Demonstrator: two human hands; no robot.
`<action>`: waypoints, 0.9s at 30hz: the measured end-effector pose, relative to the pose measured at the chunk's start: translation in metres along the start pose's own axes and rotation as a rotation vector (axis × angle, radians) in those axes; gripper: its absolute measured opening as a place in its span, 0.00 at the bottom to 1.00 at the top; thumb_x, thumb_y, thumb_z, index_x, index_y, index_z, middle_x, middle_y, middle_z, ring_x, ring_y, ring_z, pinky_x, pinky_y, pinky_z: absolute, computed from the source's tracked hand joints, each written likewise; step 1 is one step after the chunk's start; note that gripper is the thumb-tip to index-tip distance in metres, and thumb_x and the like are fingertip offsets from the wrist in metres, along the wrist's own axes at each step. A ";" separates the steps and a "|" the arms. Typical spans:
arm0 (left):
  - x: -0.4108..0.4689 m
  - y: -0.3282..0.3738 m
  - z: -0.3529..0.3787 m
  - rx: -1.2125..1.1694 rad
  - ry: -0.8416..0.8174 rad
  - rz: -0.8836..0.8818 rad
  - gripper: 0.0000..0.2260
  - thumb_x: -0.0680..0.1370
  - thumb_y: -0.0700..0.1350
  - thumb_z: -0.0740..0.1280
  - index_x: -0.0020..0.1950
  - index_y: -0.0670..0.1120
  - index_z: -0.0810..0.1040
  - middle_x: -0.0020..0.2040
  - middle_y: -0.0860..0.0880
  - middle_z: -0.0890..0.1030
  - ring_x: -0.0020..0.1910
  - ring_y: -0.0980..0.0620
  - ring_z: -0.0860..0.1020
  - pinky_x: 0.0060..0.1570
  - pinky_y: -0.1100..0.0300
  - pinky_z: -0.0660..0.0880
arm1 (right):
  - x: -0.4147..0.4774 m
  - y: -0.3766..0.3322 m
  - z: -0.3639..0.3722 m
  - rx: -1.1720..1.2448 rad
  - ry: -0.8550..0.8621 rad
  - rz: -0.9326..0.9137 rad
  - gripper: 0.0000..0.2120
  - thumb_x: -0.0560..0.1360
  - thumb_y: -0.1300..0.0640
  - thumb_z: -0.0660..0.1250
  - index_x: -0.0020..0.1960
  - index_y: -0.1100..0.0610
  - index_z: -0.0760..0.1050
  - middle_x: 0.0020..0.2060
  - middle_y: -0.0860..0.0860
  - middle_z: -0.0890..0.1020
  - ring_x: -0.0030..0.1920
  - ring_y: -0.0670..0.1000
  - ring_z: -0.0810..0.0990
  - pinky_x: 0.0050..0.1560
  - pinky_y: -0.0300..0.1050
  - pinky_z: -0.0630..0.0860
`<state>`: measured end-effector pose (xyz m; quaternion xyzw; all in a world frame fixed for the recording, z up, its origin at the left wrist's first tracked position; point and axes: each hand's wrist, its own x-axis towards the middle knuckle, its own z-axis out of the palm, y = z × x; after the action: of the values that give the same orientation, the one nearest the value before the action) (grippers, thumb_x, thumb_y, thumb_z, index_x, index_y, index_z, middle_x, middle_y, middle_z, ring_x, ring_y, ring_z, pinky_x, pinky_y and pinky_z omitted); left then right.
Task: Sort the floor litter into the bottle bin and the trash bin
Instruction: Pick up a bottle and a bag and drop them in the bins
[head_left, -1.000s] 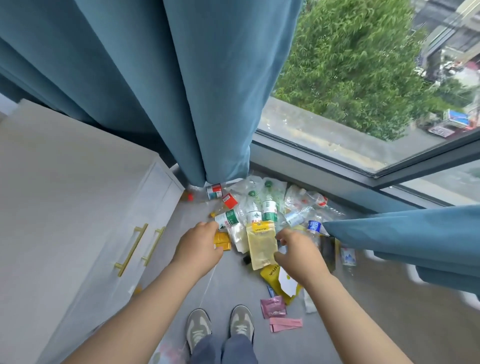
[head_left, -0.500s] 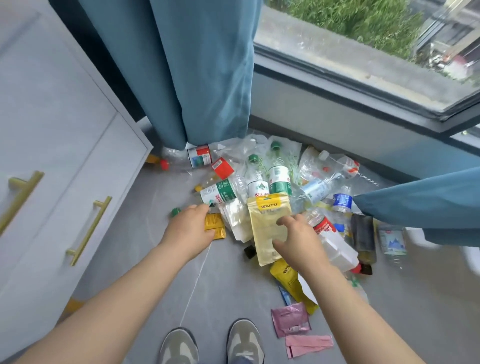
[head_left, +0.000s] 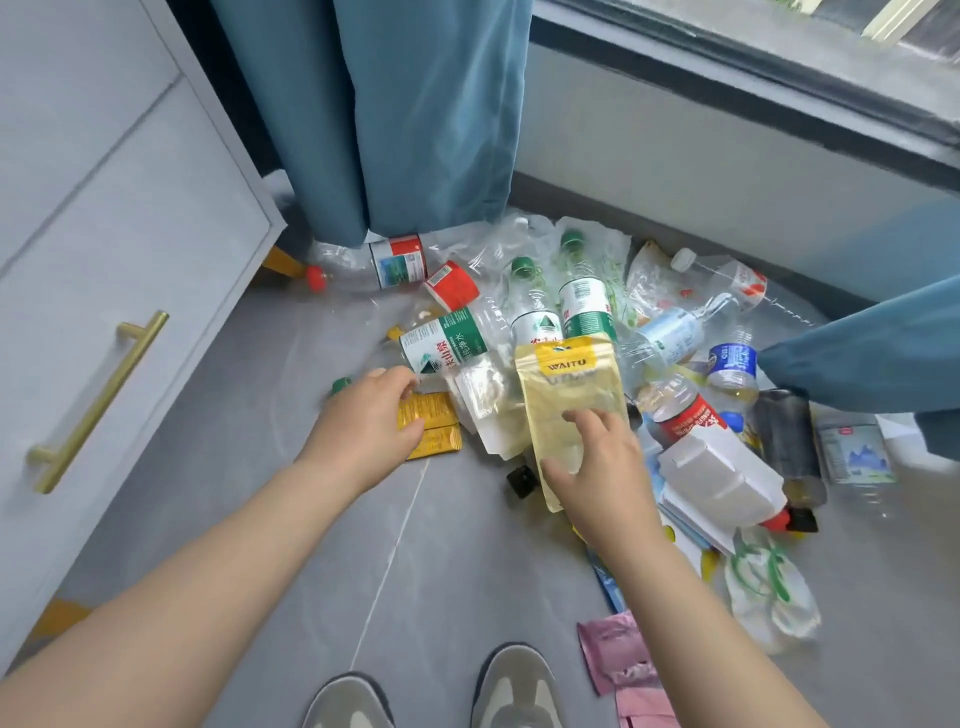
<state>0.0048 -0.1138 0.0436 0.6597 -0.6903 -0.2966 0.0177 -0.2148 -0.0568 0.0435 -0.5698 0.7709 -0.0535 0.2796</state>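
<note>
Litter lies heaped on the grey floor below the window: several clear plastic bottles, among them a green-label bottle (head_left: 447, 345) and a red-label bottle (head_left: 685, 415), plus wrappers. A yellow WAITU pouch (head_left: 566, 384) lies over the bottles. My right hand (head_left: 597, 467) rests on its lower half, fingers and thumb spread on top. My left hand (head_left: 363, 421) is at the left end of an orange packet (head_left: 434, 410), fingers loosely curled, forefinger and thumb apart on either side of it. A white carton (head_left: 722, 473) and pink wrappers (head_left: 618, 654) lie to the right.
A white cabinet (head_left: 104, 260) with brass handles stands close on the left. A blue curtain (head_left: 415, 130) hangs down to the pile's back edge, and another curtain fold (head_left: 872, 358) overlaps the pile's right side. My shoes (head_left: 514, 686) stand just behind the litter.
The view has dropped closer to the floor. My right hand has slid from the pouch's right edge onto its lower half. My left hand stays beside the orange packet.
</note>
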 end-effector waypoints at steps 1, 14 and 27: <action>0.009 0.000 0.004 0.010 0.027 0.016 0.16 0.74 0.46 0.67 0.61 0.48 0.73 0.58 0.48 0.77 0.56 0.47 0.76 0.52 0.55 0.72 | 0.006 0.003 0.006 0.001 0.044 -0.019 0.24 0.71 0.54 0.69 0.67 0.54 0.71 0.65 0.52 0.70 0.67 0.56 0.67 0.67 0.53 0.67; 0.088 0.005 0.047 0.112 0.045 -0.019 0.33 0.72 0.53 0.69 0.73 0.45 0.61 0.68 0.42 0.67 0.66 0.39 0.66 0.66 0.50 0.65 | 0.063 0.024 0.013 0.022 0.194 0.112 0.49 0.68 0.42 0.74 0.78 0.54 0.50 0.75 0.56 0.57 0.74 0.58 0.59 0.72 0.55 0.62; 0.031 -0.042 0.042 0.010 0.107 -0.235 0.30 0.63 0.54 0.74 0.61 0.45 0.70 0.56 0.41 0.72 0.56 0.40 0.72 0.56 0.53 0.69 | 0.034 0.002 0.022 0.285 0.229 -0.018 0.07 0.72 0.61 0.70 0.48 0.54 0.74 0.37 0.46 0.78 0.39 0.51 0.75 0.38 0.45 0.69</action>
<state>0.0214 -0.1241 -0.0205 0.7511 -0.6077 -0.2575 0.0163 -0.2121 -0.0816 0.0122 -0.5215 0.7772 -0.2293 0.2673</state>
